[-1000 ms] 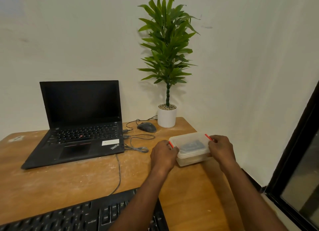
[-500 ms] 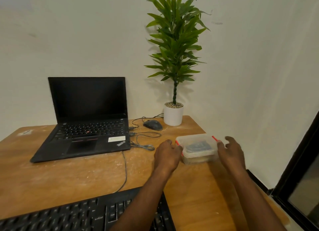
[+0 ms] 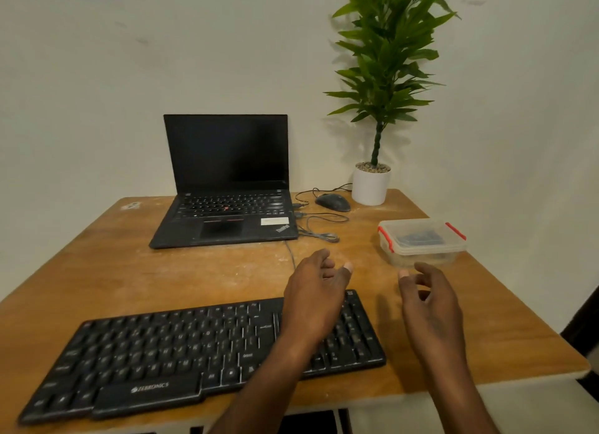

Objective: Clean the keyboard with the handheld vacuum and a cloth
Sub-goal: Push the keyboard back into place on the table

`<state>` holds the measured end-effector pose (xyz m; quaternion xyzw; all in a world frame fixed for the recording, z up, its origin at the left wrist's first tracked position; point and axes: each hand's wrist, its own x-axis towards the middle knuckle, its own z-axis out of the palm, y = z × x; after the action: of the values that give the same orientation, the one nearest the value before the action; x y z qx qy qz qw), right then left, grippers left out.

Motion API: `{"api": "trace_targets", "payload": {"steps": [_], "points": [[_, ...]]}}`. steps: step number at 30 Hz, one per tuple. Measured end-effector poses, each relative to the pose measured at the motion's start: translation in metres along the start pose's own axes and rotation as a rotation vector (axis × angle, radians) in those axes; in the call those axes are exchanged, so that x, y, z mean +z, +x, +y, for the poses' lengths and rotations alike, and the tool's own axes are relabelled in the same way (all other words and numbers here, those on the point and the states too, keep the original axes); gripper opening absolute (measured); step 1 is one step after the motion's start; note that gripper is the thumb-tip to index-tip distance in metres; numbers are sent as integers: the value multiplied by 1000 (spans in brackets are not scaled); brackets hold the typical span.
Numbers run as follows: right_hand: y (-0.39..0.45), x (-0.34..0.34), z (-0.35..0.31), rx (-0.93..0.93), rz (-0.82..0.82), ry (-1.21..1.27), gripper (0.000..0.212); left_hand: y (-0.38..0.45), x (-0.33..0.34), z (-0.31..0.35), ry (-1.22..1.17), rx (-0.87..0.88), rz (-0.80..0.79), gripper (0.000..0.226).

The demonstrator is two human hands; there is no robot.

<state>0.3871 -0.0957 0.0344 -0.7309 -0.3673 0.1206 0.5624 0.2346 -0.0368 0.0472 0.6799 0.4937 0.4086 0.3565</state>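
A black keyboard (image 3: 181,349) lies along the near edge of the wooden table (image 3: 136,271). My left hand (image 3: 316,299) hovers over the keyboard's right end, fingers apart and holding nothing. My right hand (image 3: 429,307) hangs just right of the keyboard, also empty with loose fingers. A clear plastic box (image 3: 421,242) with red clips and a closed lid stands at the table's right edge, a short way beyond both hands; something dark shows inside it. No handheld vacuum or cloth is visible in the open.
An open black laptop (image 3: 227,187) sits at the back with a mouse (image 3: 333,202) and loose cables (image 3: 319,227) to its right. A potted plant (image 3: 371,182) stands in the back right corner. The table's right edge drops off near a dark doorframe.
Both hands have let go of the plastic box and drawn back toward me. The view has tilted down, so the whole keyboard shows.
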Motion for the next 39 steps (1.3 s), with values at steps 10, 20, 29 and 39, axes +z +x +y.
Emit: {"api": "trace_targets", "payload": {"steps": [10,20,29,39], "points": [[-73,26,-9,-155,-97,-150,45,-68,-64,-30,100,22,87,60],[-105,37,-8,-284,-171,-477,44,-113,-147,-93,715,21,297,63],[-99,47,-10,-182,-241,-626,58,-118,-203,-129,766,-329,388,66],[-76,66,-16,-60,-248,-489,57,-80,-220,-134,523,-352,452,60]]}}
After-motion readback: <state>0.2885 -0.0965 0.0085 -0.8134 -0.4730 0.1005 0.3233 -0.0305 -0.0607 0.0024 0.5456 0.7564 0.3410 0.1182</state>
